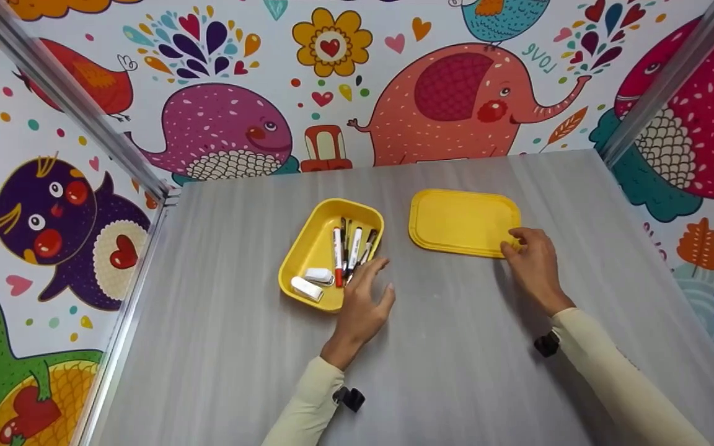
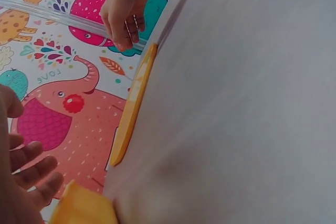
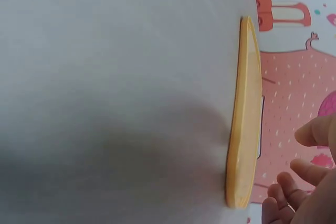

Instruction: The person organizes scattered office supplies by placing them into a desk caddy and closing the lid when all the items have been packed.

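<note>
A yellow plastic box (image 1: 303, 248) stands on the table without its cover. Inside it are several markers and pens, among them a red-capped marker (image 1: 338, 259), plus two white objects (image 1: 307, 288) whose kind is unclear. My left hand (image 1: 362, 308) hovers at the box's near right corner, fingers loosely bent, holding nothing. To the right lies a flat yellow lid (image 1: 465, 223). Over its right edge is my right hand (image 1: 535, 266), its fingers relaxed and apart from the lid in the right wrist view, where the lid (image 3: 245, 119) rests on the tabletop.
The grey table (image 1: 220, 347) meets printed cartoon walls at the back and sides. Metal rails (image 1: 78, 93) run up the left and right corners. A black wrist camera (image 1: 349, 398) sits on the left sleeve, and another (image 1: 546, 344) on the right.
</note>
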